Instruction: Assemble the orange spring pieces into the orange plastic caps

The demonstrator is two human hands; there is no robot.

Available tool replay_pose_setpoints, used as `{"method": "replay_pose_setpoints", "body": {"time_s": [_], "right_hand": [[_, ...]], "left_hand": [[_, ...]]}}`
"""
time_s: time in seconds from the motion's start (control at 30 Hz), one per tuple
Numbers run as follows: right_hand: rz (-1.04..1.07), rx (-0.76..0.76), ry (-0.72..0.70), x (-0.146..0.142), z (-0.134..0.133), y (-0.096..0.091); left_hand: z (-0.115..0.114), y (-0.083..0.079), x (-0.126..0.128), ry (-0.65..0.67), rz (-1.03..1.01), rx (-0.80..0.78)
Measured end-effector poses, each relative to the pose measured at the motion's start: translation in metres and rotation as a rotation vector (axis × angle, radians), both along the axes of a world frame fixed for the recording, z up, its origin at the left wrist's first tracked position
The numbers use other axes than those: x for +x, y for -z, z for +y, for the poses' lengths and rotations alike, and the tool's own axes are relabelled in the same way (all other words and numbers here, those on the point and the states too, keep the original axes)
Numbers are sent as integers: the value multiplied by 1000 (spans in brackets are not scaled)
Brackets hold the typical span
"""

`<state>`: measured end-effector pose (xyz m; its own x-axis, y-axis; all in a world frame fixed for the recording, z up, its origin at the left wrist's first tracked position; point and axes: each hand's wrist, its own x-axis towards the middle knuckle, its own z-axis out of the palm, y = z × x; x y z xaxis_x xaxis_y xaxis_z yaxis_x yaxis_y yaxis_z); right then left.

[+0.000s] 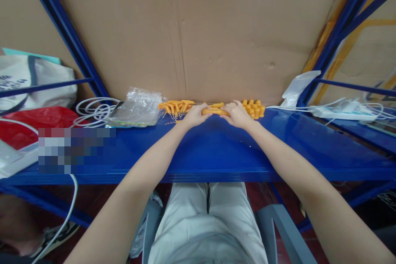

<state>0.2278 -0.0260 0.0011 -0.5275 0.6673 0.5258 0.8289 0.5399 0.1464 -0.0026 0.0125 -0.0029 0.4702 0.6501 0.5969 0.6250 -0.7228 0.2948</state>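
Note:
My left hand (195, 115) and my right hand (237, 114) meet at the far side of a blue metal shelf (216, 152), fingers curled. Both pinch one small orange piece (215, 111) between them. A loose heap of orange pieces (175, 106) lies just left of my left hand. A neater cluster of orange pieces (254, 108) stands just right of my right hand. Small metal chains (168, 116) lie scattered in front of the left heap.
A cardboard sheet (198, 33) backs the shelf. A clear plastic bag (137, 108) and coiled white cable (94, 111) lie left. Farther left are a red bag (37, 121) and a white tote (27, 78). A white power strip (343, 111) with cables sits right.

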Motion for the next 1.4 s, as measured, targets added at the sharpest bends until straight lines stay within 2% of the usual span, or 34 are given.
{"method": "replay_pose_setpoints", "body": {"time_s": [0.2,0.57,1.0,1.17,1.3,1.4], "right_hand": [[117,-127,17,-4,5,3],[213,-236,30,-6,4,4],[29,-236,57,-5,-1,2],[6,-208,78,-1,3,3],[30,-148,186,5,4,0],[85,-107,256,11,5,-4]], "left_hand": [[4,2,-2,-5,94,136],[7,6,-4,-41,144,134],[5,3,-11,-38,242,-72],[9,9,-12,-89,226,-18],[9,8,-15,-154,198,-4],[12,8,-22,-228,248,0]]}}
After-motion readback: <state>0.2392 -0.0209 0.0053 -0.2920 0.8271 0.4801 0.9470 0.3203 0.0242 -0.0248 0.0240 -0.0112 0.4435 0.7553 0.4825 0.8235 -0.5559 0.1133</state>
